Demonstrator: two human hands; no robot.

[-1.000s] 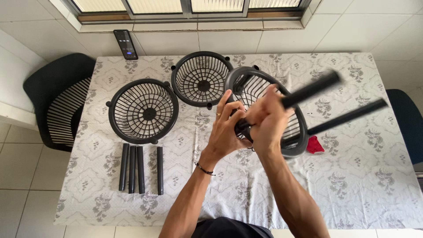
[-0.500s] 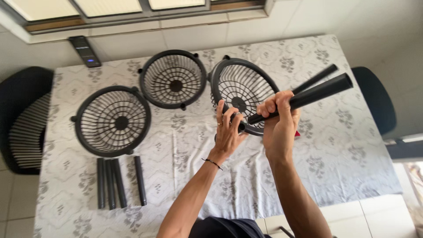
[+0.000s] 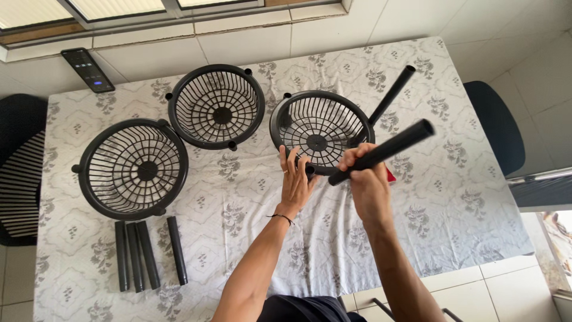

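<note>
My forearms reach up from the bottom edge over the table (image 3: 453, 203), which wears a grey patterned cloth. My right hand (image 3: 366, 179) is wrapped tight round a black tube (image 3: 381, 152) that slants up and to the right above the cloth. My left hand (image 3: 296, 179) has its fingers spread, the tips against the near rim of the right basket (image 3: 320, 131); a thin band sits on that wrist. This basket is black, round and slatted, and stands just beyond both hands. A second tube (image 3: 390, 95) rises from its right rim, tilted away to the right. Something red (image 3: 389, 174) peeks out just beside my right hand; I cannot tell what it is.

Off to the left, four short tubes (image 3: 146, 253) lie side by side near the table's front edge. Above them sits the left basket (image 3: 132, 169), and farther back, between the other two, the middle basket (image 3: 216, 106), its rim very close to the left one's. Past the table's far left corner a dark remote (image 3: 87, 70) lies on the sill. Dark chairs (image 3: 18, 173) stand at either end.
</note>
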